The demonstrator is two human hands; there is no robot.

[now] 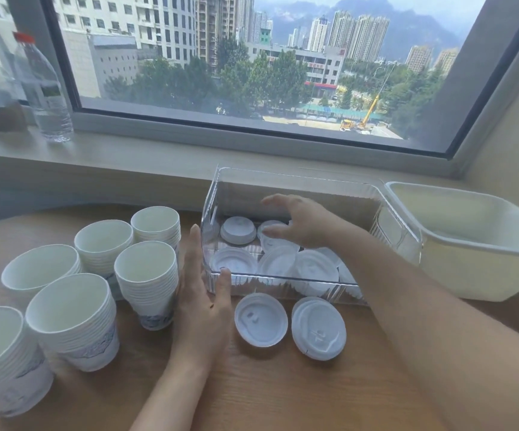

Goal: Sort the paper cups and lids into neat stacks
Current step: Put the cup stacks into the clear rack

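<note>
Several stacks of white paper cups (146,275) stand on the wooden table at the left. A clear plastic box (398,225) in the middle holds several white lids (314,269). My right hand (301,222) reaches into the box from above, fingers spread and relaxed over the lids, holding nothing. My left hand (202,290) lies flat against the box's left front corner, fingers straight along its left wall and thumb on its front wall. In front of the box a single lid (261,320) and a small pile of lids (318,328) lie on the table.
A white plastic tub (482,244) stands right of the clear box, touching it. A water bottle (43,88) and a brown container (1,115) stand on the window sill at the back left. Bare wood lies along the table's front.
</note>
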